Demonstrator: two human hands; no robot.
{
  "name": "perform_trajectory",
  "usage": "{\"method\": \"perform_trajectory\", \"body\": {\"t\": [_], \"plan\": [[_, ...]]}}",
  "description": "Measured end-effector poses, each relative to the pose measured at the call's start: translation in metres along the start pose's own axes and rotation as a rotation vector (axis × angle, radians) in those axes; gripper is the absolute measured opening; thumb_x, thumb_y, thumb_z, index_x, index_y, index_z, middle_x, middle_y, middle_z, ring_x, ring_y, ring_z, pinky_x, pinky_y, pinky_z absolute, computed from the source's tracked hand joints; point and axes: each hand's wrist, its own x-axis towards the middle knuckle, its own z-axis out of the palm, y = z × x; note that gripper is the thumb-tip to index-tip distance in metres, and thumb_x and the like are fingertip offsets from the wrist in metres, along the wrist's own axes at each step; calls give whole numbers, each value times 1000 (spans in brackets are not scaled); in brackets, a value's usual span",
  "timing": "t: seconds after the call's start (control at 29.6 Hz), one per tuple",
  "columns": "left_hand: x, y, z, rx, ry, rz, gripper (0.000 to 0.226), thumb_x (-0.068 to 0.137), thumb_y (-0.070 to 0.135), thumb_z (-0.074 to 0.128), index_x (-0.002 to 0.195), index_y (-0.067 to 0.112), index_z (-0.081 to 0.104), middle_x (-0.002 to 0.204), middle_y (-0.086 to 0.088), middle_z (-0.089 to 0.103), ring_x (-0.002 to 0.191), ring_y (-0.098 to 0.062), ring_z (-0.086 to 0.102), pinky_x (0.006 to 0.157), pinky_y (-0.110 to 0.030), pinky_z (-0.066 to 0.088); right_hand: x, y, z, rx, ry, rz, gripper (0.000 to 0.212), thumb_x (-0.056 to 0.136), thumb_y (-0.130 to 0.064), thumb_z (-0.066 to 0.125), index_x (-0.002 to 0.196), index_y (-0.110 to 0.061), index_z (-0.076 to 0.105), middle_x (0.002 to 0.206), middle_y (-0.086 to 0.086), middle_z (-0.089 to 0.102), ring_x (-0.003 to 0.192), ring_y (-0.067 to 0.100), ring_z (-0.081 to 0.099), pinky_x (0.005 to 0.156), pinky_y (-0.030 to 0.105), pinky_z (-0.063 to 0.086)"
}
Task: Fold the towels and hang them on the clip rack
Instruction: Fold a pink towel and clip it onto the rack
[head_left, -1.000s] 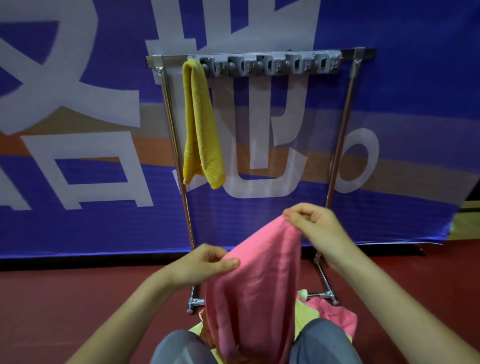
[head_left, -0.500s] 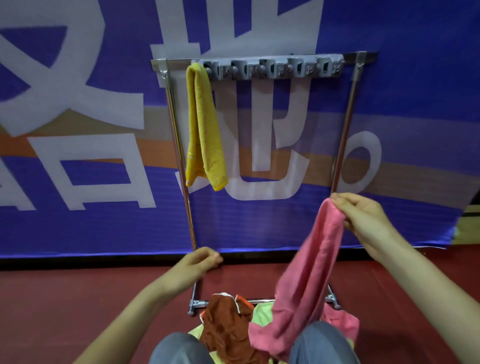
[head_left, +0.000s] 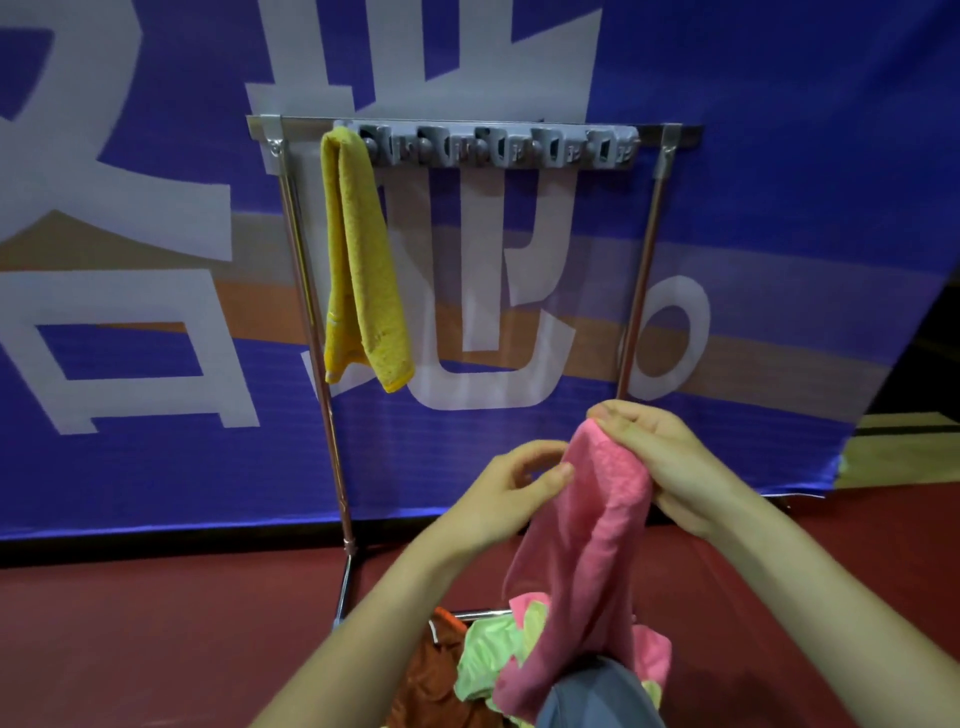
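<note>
The left hand (head_left: 511, 488), empty and apart from the cloth half a second ago, now reaches the pink towel (head_left: 587, 561), thumb touching its upper edge. The right hand (head_left: 660, 467), gripping the towel's top, now sits closer to the left.
</note>
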Motion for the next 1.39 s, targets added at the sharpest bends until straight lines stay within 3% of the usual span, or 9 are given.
{"method": "perform_trajectory", "body": {"t": [0.1,0.2,0.41,0.71,0.81,0.88,1.05,1.32,1.39], "plan": [[-4,-3,-5,-23,-43,-17,10,85,15,60,76,19,63,68,12,63,67,-2,58,69,-17,48,0,-2,2,38,2,4,21,86,-15,48,68,-13,59,49,-7,61,48,0,56,49,12,47],[-16,-16,-11,18,-125,-81,20,85,10,59,67,20,57,54,17,59,57,6,50,62,-11,42,4,-2,2,110,36,-3,20,89,-14,45,71,-14,56,47,-9,60,47,-2,56,47,11,46],[-39,-39,-14,-58,-4,-179,21,90,20,51,71,18,43,60,6,44,49,3,38,52,-14,32,8,6,7,184,71,21,19,89,-15,46,75,-15,57,48,-9,62,47,-3,57,48,10,47],[-69,-59,-42,22,-10,-238,28,76,37,56,73,9,55,61,14,47,57,2,39,54,-13,32,23,16,-18,238,265,45,26,90,-25,49,65,-21,54,46,-10,55,45,0,52,46,11,42],[-79,-66,-65,21,30,-349,54,64,50,61,82,-2,62,73,0,52,69,-8,45,60,-21,37,34,24,-28,265,299,53,22,88,-27,52,67,-20,55,47,-9,58,47,1,55,47,12,45],[-83,-67,-77,53,62,-412,47,68,46,64,76,0,62,67,2,52,63,-8,45,54,-21,37,34,25,-33,276,296,36,21,73,-37,65,70,-19,56,48,-9,60,48,1,57,47,12,46],[-93,-85,-113,70,156,-509,28,85,13,60,57,17,59,48,6,49,45,-5,43,46,-17,37,56,43,-40,217,332,69,76,16,-62,81,75,-17,62,55,-6,66,54,4,63,51,16,52],[-83,-80,-112,-26,412,-494,23,86,12,57,64,11,64,51,5,59,45,-3,50,45,-15,41,61,59,-19,197,309,78,12,79,-29,60,77,-17,61,53,-9,65,51,-1,58,49,10,48],[-73,-70,-107,-47,397,-458,22,85,10,57,65,9,64,46,8,59,43,2,50,45,-11,40,59,71,-7,153,315,64,18,88,-13,50,73,-16,59,48,-10,63,45,-3,54,45,8,44]]}}
